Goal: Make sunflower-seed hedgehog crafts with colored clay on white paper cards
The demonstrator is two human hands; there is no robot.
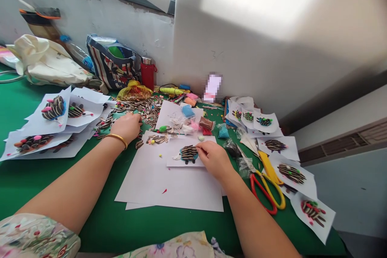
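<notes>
Here, two hands work at a seed hedgehog [189, 153] on a green tabletop [105, 217].
Nearest, the right hand [215, 159] rests on a small white card [181, 162], its fingers [203, 151] bunched together, tips touching the hedgehog's right end. Farther back, the left hand [128, 125] lies curled on loose sunflower seeds [145, 109]; whether its fingers grip any, I cannot tell.

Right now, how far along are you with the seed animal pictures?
Done: the left pictures lie stacked and the right pictures lie spread out, all with seeds and coloured dots. In hand: the right hand touches a seed animal on a small sheet, while the left hand rests at the loose seed pile. Left: this one seems to lack dots, and plenty of seeds and blank paper remain.
</notes>
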